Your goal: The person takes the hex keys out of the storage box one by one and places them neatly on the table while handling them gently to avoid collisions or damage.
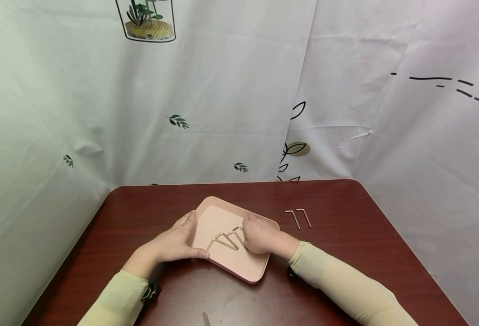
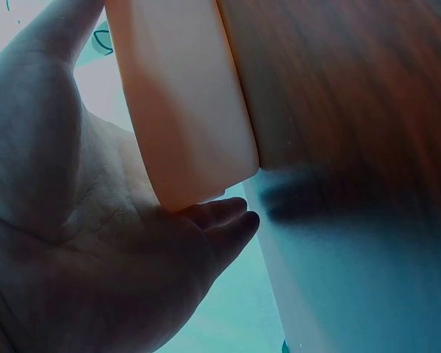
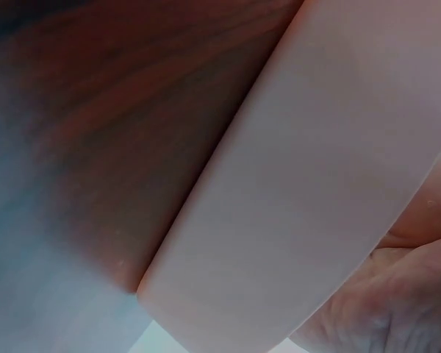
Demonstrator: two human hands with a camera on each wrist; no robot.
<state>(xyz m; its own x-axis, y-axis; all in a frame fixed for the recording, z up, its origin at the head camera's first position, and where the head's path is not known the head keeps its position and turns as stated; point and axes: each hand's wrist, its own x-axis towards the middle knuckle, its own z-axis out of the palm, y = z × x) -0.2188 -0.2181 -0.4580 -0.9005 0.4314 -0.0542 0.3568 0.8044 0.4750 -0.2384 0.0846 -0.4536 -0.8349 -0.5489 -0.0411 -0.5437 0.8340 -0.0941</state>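
Observation:
A pale pink tray (image 1: 239, 267) stands slantwise on the table. My left hand (image 1: 178, 242) holds its left short side, thumb along the near corner, other fingers along the left wall; the left wrist view shows fingertips (image 2: 239, 213) bent about a corner of the tray. Inside the tray lie several brass-coloured L-shaped hex keys (image 1: 225, 242). Over them my right hand (image 1: 260, 235) reaches down with curled fingers and grips the rightmost key, whose short end sticks out. The fingertips are hidden from above. From the right wrist camera, the tray's wall hides most of that hand.
Two more L-shaped hex keys (image 1: 298, 218) lie side by side on the dark red wooden table (image 1: 337, 253), to the right of the tray. White printed curtains (image 1: 215, 90) hang behind the table and at both sides.

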